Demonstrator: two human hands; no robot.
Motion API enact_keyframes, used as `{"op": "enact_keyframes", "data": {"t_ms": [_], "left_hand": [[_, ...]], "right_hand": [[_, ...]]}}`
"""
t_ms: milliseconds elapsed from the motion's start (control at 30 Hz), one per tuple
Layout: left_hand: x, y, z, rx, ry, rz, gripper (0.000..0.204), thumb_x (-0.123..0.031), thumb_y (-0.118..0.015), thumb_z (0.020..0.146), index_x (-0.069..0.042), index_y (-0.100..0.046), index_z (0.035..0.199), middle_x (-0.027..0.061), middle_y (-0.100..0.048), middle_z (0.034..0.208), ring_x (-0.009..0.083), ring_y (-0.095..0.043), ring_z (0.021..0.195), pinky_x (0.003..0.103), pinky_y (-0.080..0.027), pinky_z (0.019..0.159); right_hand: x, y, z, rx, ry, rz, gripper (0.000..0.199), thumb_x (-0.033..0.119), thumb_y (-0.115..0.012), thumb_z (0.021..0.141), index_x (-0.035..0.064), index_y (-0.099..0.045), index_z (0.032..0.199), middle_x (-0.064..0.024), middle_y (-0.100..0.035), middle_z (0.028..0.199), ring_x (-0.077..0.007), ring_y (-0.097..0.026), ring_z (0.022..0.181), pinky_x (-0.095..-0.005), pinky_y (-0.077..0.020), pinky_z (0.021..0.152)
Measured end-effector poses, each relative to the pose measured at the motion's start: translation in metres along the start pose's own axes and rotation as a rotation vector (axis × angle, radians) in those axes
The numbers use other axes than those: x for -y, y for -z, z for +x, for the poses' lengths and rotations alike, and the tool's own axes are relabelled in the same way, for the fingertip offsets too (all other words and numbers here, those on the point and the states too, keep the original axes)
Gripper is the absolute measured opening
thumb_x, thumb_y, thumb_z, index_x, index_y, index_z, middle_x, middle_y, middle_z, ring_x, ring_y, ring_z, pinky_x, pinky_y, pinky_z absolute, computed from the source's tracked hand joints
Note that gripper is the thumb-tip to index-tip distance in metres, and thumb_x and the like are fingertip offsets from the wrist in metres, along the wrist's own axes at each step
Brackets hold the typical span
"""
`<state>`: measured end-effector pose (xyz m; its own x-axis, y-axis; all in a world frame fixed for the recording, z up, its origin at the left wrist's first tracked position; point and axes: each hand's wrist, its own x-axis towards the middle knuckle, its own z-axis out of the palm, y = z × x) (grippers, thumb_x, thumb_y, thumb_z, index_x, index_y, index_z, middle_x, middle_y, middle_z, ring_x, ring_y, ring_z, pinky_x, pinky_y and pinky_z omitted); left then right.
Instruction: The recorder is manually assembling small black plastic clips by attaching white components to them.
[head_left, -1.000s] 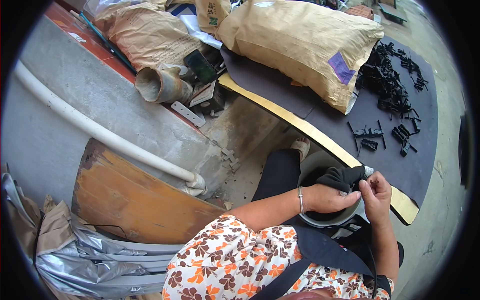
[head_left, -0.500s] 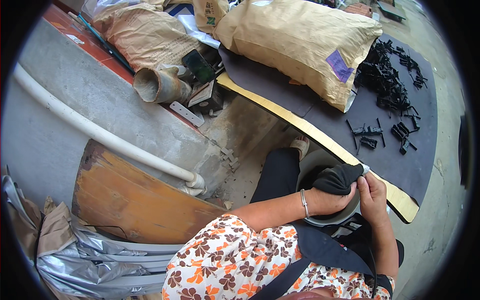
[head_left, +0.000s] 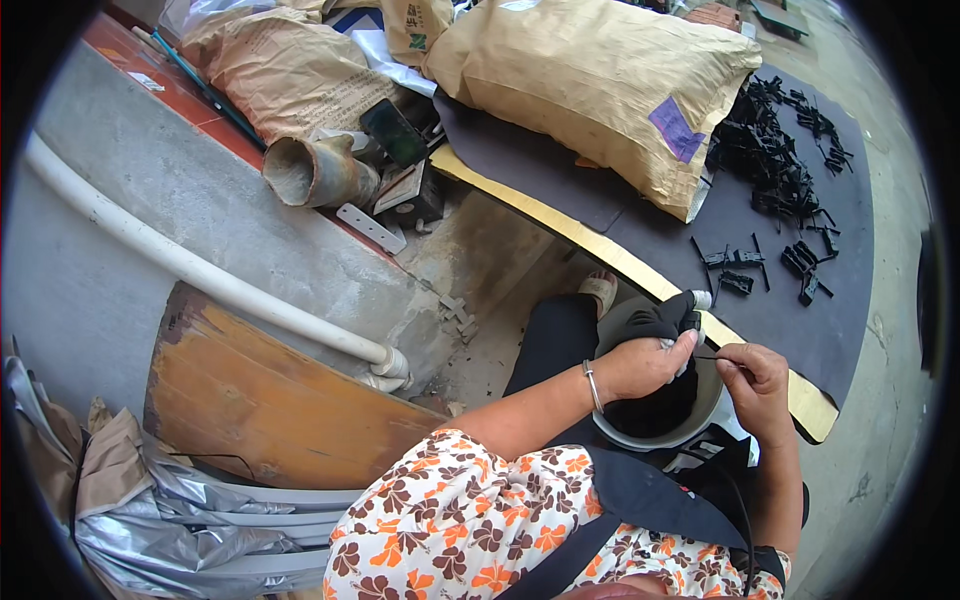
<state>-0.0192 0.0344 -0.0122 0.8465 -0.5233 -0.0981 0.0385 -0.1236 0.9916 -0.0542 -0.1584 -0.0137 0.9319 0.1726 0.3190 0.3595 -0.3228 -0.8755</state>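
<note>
Left hand [head_left: 640,368] grips soft black cloth [head_left: 650,320] over a round grey bowl [head_left: 700,405]; right hand [head_left: 752,382] pinches thin thread

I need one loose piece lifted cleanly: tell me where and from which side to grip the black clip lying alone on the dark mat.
Probably the black clip is best gripped across its short middle body, coming straight down from above. It lies flat on the dark mat, apart from the tangled heap of black clips, with bare mat on both sides for the fingers.

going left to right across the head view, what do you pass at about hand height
crumpled silver sheet → wooden board → white pipe elbow → left hand → right hand → dark mat
</note>
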Motion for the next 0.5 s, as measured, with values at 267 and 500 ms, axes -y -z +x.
{"op": "enact_keyframes", "data": {"t_ms": [267, 500], "left_hand": [[0.003, -0.012, 0.000, 0.194, -0.350, 0.155, 0.021, -0.018, -0.047, 0.089, -0.003, -0.048, 0.105, 0.0023, -0.050, 0.086, 0.0095, -0.046, 0.076, 0.025, -0.041, 0.070], [0.005, -0.016, 0.000, 0.132, -0.180, 0.072, 0.020, -0.012, -0.050, 0.086, 0.000, -0.050, 0.101, 0.0098, -0.052, 0.093, 0.0200, -0.050, 0.084, 0.032, -0.041, 0.079]], "right_hand": [[-0.006, 0.001, -0.006, 0.008, -0.135, 0.211, 0.013, 0.002, -0.065, 0.075, 0.0015, -0.051, 0.077, 0.0019, -0.047, 0.058, -0.0079, -0.032, 0.050, -0.0228, -0.0296, 0.048], [0.006, -0.006, -0.007, 0.048, -0.042, -0.037, 0.018, 0.009, -0.056, 0.086, -0.0010, -0.047, 0.073, -0.0088, -0.043, 0.056, -0.0183, -0.037, 0.049, -0.0298, -0.0351, 0.049]]}}
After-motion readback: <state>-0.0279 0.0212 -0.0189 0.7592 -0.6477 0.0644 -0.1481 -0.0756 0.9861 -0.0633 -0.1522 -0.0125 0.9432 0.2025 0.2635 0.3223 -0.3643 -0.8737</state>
